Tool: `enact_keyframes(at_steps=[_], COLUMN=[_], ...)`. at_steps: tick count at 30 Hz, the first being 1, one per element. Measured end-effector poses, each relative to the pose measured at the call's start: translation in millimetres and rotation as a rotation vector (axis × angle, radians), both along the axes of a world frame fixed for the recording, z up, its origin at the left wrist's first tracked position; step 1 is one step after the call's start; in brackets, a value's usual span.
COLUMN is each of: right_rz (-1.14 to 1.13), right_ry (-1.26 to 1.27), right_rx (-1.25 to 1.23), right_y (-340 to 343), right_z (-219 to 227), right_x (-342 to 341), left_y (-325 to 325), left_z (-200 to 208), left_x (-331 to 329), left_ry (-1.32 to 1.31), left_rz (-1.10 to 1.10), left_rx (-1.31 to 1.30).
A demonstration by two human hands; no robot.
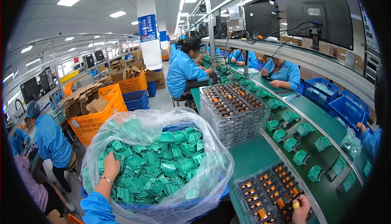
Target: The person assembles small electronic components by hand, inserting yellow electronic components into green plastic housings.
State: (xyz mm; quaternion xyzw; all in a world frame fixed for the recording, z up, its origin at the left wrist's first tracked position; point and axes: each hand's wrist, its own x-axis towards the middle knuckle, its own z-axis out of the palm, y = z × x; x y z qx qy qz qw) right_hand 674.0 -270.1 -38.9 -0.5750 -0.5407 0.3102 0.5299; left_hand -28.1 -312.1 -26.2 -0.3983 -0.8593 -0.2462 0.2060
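My left hand (110, 165) reaches into a large clear plastic bag (211, 159) full of small green plastic housings (163, 165); its fingers are buried among the parts, so its grip is hidden. A bracelet sits on that wrist. My right hand (300, 209), with a yellow-taped finger, rests at the near edge of a clear tray (264, 193) holding rows of black and orange components. Whether the right fingers pinch a part is unclear.
A tall stack of clear trays (234, 112) with the same components stands on the green bench. Green housings (291, 144) ride a conveyor on the right. Blue crates (346, 110), orange bins of cardboard (97, 110) and several seated workers in blue coats surround the line.
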Motion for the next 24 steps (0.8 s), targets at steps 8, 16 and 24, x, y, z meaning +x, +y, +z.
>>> enact_keyframes(at_steps=[8, 16, 24], right_rz=[-0.027, -0.085, -0.051], right_ry=[0.526, 0.718, 0.751], right_rx=[-0.044, -0.127, -0.104], right_y=[12, 6, -4], right_z=[-15, -16, 2], right_x=[18, 31, 20], left_y=[5, 17, 49], left_z=[24, 95, 43], left_x=[7, 132, 387], left_ry=[0.052, -0.089, -2.289], left_rz=[0.097, -0.295, -0.962], left_rx=[-0.215, 0.354, -0.076])
